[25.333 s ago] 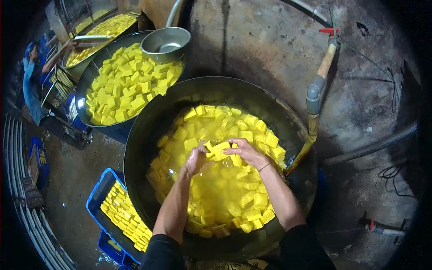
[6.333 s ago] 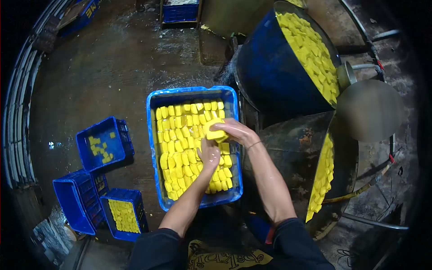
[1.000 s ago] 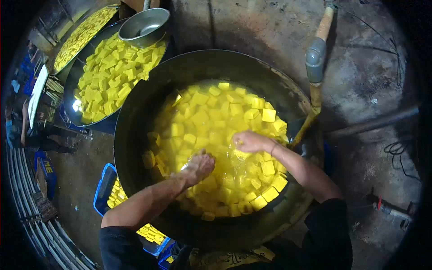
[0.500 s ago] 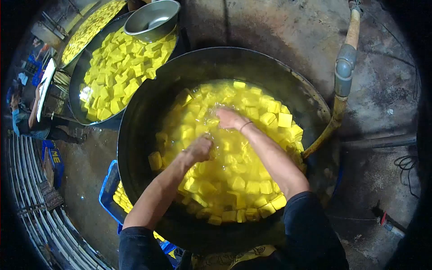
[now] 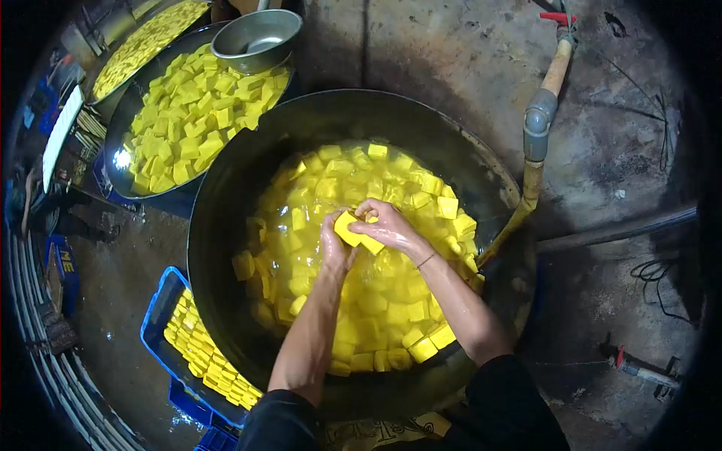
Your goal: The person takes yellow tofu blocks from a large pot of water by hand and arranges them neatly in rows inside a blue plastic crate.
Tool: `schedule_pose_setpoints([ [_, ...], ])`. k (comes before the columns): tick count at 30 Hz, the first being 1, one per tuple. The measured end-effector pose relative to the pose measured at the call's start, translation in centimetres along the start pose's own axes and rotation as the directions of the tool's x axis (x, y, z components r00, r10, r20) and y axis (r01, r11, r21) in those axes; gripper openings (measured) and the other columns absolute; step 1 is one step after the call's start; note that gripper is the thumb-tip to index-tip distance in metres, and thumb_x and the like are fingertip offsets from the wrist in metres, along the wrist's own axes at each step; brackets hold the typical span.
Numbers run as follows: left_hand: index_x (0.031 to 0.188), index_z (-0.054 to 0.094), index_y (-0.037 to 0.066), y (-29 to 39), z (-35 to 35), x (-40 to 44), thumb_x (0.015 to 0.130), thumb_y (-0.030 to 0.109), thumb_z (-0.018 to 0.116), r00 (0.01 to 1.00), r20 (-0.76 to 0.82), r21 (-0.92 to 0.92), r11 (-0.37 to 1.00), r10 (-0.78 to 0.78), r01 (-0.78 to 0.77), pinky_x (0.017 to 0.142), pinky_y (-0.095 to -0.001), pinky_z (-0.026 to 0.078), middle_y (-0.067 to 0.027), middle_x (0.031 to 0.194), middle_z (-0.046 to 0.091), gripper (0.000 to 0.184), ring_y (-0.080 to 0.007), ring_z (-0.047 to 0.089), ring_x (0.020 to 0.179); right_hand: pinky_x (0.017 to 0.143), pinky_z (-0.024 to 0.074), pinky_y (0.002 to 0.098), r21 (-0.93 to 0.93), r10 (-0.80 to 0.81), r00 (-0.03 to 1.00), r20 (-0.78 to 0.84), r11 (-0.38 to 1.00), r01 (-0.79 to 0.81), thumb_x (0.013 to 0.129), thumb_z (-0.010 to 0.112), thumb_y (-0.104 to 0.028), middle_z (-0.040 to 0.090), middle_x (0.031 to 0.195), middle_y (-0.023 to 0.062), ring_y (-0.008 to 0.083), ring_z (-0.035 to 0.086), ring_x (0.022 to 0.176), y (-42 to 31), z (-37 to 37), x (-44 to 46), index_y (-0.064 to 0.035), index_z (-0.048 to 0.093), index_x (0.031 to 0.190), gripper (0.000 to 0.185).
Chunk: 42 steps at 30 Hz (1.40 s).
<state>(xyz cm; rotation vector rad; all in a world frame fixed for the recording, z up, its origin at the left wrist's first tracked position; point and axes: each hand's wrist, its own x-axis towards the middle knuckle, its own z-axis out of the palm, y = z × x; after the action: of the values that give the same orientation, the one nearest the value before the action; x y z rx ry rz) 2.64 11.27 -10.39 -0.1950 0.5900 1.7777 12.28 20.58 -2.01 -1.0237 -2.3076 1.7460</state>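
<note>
A large dark round vat (image 5: 226, 180) holds yellow liquid with many yellow tofu blocks (image 5: 361, 362) in it. Above the liquid, near the vat's middle, my two hands are together around a pair of yellow tofu blocks (image 5: 347, 228). My left hand (image 5: 335, 240) is closed along their left side, its fingers partly hidden. From the right, my right hand (image 5: 389, 228) grips them with thumb and fingers. Which block rests in which hand is hard to make out.
At left stands a blue crate (image 5: 156, 331) with rows of yellow blocks. A second vat (image 5: 113, 154) of blocks sits behind, with a metal bowl (image 5: 256, 41) at its edge. A pipe (image 5: 531, 177) reaches into my vat from the right. Another person is at far left.
Both hands have risen out of the liquid and come together, now with yellow tofu blocks between them. The view has shifted, showing more of the blue crate.
</note>
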Motion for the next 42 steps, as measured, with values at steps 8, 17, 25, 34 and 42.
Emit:
schedule_pose_setpoints([
  [8,0.107,0.058,0.011,-0.2,4.1,-1.2,0.09,0.036,0.046,0.973,-0.123,-0.357,0.906,0.196,-0.227,0.085,-0.0398,0.051,-0.0085,0.102,0.063,0.033,-0.0237,0.06,0.096,0.09,0.0444,0.0337,-0.325,-0.353,0.934,-0.061,0.891,0.316,0.09,0.065,-0.031,0.059,0.119,0.0124,0.0172,0.056,0.106,-2.0,3.0,3.6,-0.0024,0.06,0.115,0.038],
  [17,0.097,0.066,0.01,15.7,6.9,-8.1,0.082,0.038,0.054,0.843,-0.061,-0.467,0.731,0.534,-0.497,0.084,-0.0485,0.048,-0.0072,0.097,0.068,0.034,-0.0299,0.062,0.094,0.089,0.0489,0.0473,-0.415,0.047,0.996,-0.076,0.907,-0.075,0.08,0.059,-0.046,0.06,0.12,0.0258,0.0439,0.058,0.108,4.4,14.3,15.6,-0.0036,0.056,0.119,0.058],
  [25,0.109,0.063,0.007,24.1,4.0,-20.3,0.084,0.037,0.055,0.717,0.058,-0.538,0.627,0.694,-0.563,0.097,-0.0575,0.044,-0.0174,0.116,0.061,0.04,-0.038,0.056,0.109,0.075,0.053,0.0279,0.294,-0.013,0.968,0.25,0.954,-0.063,0.081,0.063,-0.002,0.063,0.097,0.0073,0.0149,0.063,0.091,-5.3,13.0,5.7,-0.0009,0.058,0.112,0.032],
  [34,0.114,0.059,0.006,22.3,-11.2,-25.8,0.085,0.029,0.05,0.743,-0.137,-0.42,0.641,0.656,-0.643,0.087,-0.0408,0.051,-0.0161,0.105,0.065,0.039,-0.0297,0.064,0.095,0.077,0.0512,0.029,-0.012,-0.409,0.753,0.515,0.875,0.483,0.071,0.081,-0.007,0.065,0.096,0.0079,0.0161,0.065,0.088,-25.9,26.3,-9.4,-0.0022,0.061,0.105,0.041],
  [42,0.11,0.057,0.007,22.8,-19.6,-33.5,0.09,0.045,0.048,0.826,-0.072,-0.653,0.6,0.559,-0.463,0.099,-0.042,0.044,-0.015,0.112,0.061,0.043,-0.031,0.058,0.109,0.111,0.0256,0.0471,-0.534,-0.247,0.77,0.588,0.596,0.599,0.057,0.084,-0.048,0.034,0.142,0.0249,0.04,0.028,0.137,-22.5,43.2,-7.6,-0.0097,0.04,0.141,0.103],
])
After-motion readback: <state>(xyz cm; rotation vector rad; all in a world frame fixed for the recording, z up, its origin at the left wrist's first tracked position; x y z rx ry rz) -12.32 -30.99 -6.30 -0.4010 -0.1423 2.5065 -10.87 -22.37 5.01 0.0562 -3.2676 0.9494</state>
